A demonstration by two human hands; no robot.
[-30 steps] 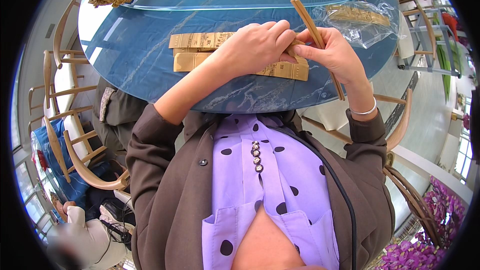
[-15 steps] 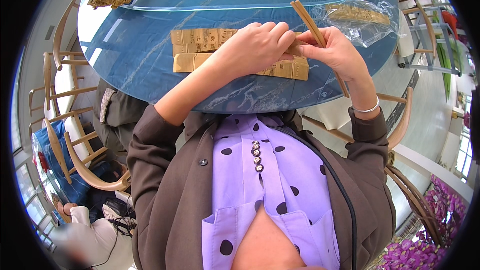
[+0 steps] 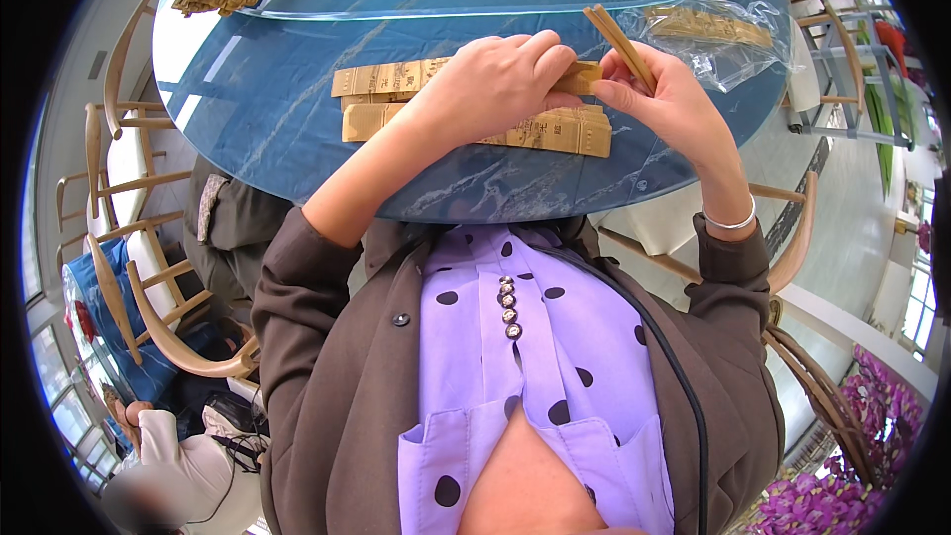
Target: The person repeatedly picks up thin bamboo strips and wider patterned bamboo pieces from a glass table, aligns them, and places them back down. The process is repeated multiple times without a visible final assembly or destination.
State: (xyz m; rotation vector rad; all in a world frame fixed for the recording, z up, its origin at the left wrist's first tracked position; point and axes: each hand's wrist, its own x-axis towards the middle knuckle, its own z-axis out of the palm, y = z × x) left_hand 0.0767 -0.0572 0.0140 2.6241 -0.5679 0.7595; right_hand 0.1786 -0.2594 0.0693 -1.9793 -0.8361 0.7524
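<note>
Your right hand (image 3: 664,104) pinches bare chopsticks (image 3: 619,35) at upper right, your left hand (image 3: 495,84) clamps a paper sleeve (image 3: 580,76); sleeving looks unfinished, with two filled rows (image 3: 396,99) done.

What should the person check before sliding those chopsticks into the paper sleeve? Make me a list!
1. Right hand grips the pair of wooden chopsticks: ok.
2. Left hand holds a paper sleeve by its end: ok.
3. Sleeve mouth is open: cannot tell, the fingers hide it.
4. Chopstick tips are lined up together: cannot tell, their lower ends are behind the hand.
5. Finished sleeves lie flat on the blue table, out of the way: ok.
6. Plastic bag with more pieces lies near the right hand: ok.
</note>
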